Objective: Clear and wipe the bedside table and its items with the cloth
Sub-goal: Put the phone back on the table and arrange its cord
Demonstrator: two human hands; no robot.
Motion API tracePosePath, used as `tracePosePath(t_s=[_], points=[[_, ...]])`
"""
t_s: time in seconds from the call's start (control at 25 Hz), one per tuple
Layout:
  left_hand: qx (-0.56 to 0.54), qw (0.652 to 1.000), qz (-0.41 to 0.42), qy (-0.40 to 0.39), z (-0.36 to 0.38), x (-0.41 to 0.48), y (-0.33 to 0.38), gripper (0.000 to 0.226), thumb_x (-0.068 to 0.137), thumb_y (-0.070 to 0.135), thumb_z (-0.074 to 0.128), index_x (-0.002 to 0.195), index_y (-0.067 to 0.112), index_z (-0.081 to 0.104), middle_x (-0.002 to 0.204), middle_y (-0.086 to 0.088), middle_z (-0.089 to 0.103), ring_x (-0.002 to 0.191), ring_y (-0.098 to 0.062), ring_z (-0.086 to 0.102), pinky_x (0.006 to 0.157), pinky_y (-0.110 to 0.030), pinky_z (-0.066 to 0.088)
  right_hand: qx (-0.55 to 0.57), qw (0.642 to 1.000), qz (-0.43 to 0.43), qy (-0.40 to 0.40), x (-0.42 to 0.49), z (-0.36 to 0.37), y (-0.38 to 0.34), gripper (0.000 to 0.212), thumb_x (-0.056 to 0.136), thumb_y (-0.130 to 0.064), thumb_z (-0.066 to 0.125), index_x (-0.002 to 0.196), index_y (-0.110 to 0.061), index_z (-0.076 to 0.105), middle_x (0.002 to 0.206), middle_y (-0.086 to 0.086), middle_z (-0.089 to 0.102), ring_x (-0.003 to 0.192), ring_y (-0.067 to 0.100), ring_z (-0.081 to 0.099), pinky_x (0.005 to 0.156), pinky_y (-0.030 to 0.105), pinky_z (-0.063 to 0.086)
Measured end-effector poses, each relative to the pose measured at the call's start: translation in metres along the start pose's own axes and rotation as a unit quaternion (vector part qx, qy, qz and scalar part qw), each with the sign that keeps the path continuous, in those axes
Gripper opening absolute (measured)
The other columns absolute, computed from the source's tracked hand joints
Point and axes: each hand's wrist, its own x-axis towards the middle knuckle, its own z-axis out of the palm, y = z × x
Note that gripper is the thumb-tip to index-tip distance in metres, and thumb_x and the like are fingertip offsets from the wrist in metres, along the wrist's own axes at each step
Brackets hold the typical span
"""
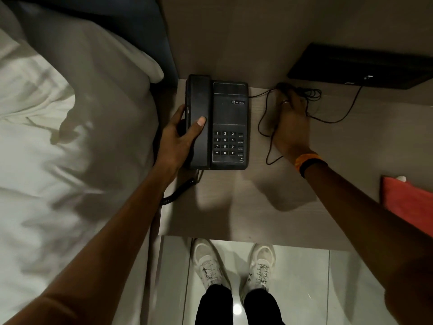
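We see the black telephone [230,109] lying flat at the back left corner of the bench [257,207], its far end against the wall and its left side next to the bed [70,137]. Its long axis runs from the wall towards us, with the keypad at the near end and the digits upright to our view. The handset [199,95] lies in its cradle along the left side, parallel to that axis.

The left hand [180,137] grasps the telephone from the left: the thumb presses on top of the handset and the fingers wrap the outer edge. The right hand [290,120], with an orange wristband [307,160], lies on the bench just right of the telephone, its fingers bent over the bundled line cord [264,118]; we cannot tell whether they grip it.

That cord loops around the right hand and runs off to a black panel [360,66] on the wall. The coiled cord [178,191] hangs off the bench's left edge. The red cloth [407,202] lies at the bench's right edge, well apart from the telephone. Below the near edge, white shoes [208,263] stand on the floor [304,289].
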Motion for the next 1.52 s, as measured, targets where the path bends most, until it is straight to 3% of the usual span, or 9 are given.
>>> tracePosePath(t_s=[0.2, 0.36, 0.68, 0.88, 1.0, 1.12, 1.28, 1.4, 1.52], points=[[0.023, 0.999, 0.041, -0.001, 0.0, 0.008, -0.001, 0.048, 0.099, 0.031, 0.063, 0.144, 0.026, 0.049, 0.119, 0.01, 0.07, 0.109, -0.008, 0.071, 0.097, -0.039, 0.057, -0.008, 1.0, -0.021, -0.006, -0.003, 0.005, -0.003, 0.076, 0.083, 0.003, 0.058, 0.154, -0.012, 0.036, 0.163, 0.015, 0.027, 0.151, 0.037, 0.025, 0.114, 0.056, 0.038], [0.031, 0.999, 0.044, -0.001, -0.004, 0.009, 0.0, 0.033, 0.1, 0.026, 0.061, 0.128, 0.041, 0.052, 0.113, 0.018, 0.069, 0.105, -0.001, 0.07, 0.092, -0.027, 0.058, 0.001, 1.0, -0.024, -0.007, -0.007, 0.006, -0.001, 0.079, 0.081, 0.001, 0.059, 0.154, -0.015, 0.034, 0.164, 0.014, 0.025, 0.15, 0.037, 0.025, 0.113, 0.055, 0.039], [0.043, 0.997, 0.055, 0.022, -0.002, 0.007, 0.001, 0.033, 0.099, 0.029, 0.063, 0.129, 0.039, 0.055, 0.114, 0.023, 0.065, 0.106, 0.006, 0.066, 0.09, -0.021, 0.055, -0.013, 0.996, -0.066, -0.056, -0.013, 0.003, 0.016, 0.087, 0.082, 0.002, 0.07, 0.155, -0.022, 0.03, 0.167, 0.012, 0.018, 0.151, 0.038, 0.024, 0.114, 0.061, 0.038], [0.071, 0.997, 0.008, 0.02, -0.001, 0.007, 0.002, 0.058, 0.092, 0.037, 0.07, 0.144, 0.026, 0.047, 0.122, 0.014, 0.063, 0.105, 0.005, 0.062, 0.093, -0.024, 0.054, 0.031, 0.996, -0.067, -0.048, -0.047, -0.017, 0.013, 0.079, 0.08, 0.019, 0.06, 0.15, -0.013, 0.043, 0.166, 0.011, 0.021, 0.133, 0.041, 0.051, 0.104, 0.048, 0.052], [0.156, 0.988, -0.011, 0.008, 0.002, 0.015, 0.009, 0.091, 0.08, 0.041, 0.081, 0.155, 0.019, 0.033, 0.148, -0.006, 0.049, 0.129, -0.015, 0.048, 0.1, -0.029, 0.045, 0.07, 0.997, -0.013, -0.024, -0.062, -0.01, 0.011, 0.082, 0.079, 0.02, 0.059, 0.151, -0.016, 0.042, 0.165, 0.008, 0.02, 0.144, 0.03, 0.039, 0.109, 0.04, 0.05], [0.198, 0.98, -0.009, -0.007, 0.005, 0.021, 0.017, 0.088, 0.08, 0.03, 0.083, 0.152, 0.015, 0.036, 0.138, -0.006, 0.054, 0.12, -0.019, 0.052, 0.095, -0.028, 0.047, 0.171, 0.977, 0.105, 0.069, -0.058, -0.002, 0.001, 0.068, 0.088, 0.002, 0.057, 0.15, -0.016, 0.037, 0.16, 0.01, 0.029, 0.142, 0.028, 0.04, 0.116, 0.04, 0.041], [0.208, 0.978, -0.014, -0.011, -0.001, 0.015, 0.01, 0.083, 0.078, 0.027, 0.084, 0.148, 0.016, 0.041, 0.118, 0.007, 0.052, 0.107, -0.011, 0.053, 0.09, -0.025, 0.049, 0.021, 0.994, 0.098, 0.034, -0.039, -0.004, -0.003, 0.068, 0.088, 0.009, 0.062, 0.15, -0.007, 0.04, 0.161, 0.023, 0.019, 0.145, 0.039, 0.032, 0.12, 0.039, 0.034], [0.208, 0.978, -0.019, -0.018, -0.007, 0.004, -0.004, 0.082, 0.074, 0.035, 0.086, 0.144, 0.02, 0.045, 0.13, -0.001, 0.059, 0.116, -0.02, 0.059, 0.097, -0.039, 0.055, -0.071, 0.995, 0.062, -0.016, -0.015, -0.013, -0.015, 0.055, 0.092, 0.01, 0.052, 0.143, -0.01, 0.051, 0.147, 0.021, 0.042, 0.131, 0.043, 0.043, 0.104, 0.047, 0.048], [0.202, 0.979, -0.007, -0.007, -0.006, -0.008, -0.008, 0.075, 0.077, 0.03, 0.085, 0.141, 0.019, 0.048, 0.118, 0.004, 0.058, 0.106, -0.016, 0.059, 0.091, -0.033, 0.056, -0.144, 0.989, -0.009, -0.029, 0.015, -0.023, -0.03, 0.037, 0.094, 0.006, 0.048, 0.128, -0.005, 0.058, 0.125, 0.023, 0.059, 0.115, 0.043, 0.056, 0.091, 0.047, 0.052]])
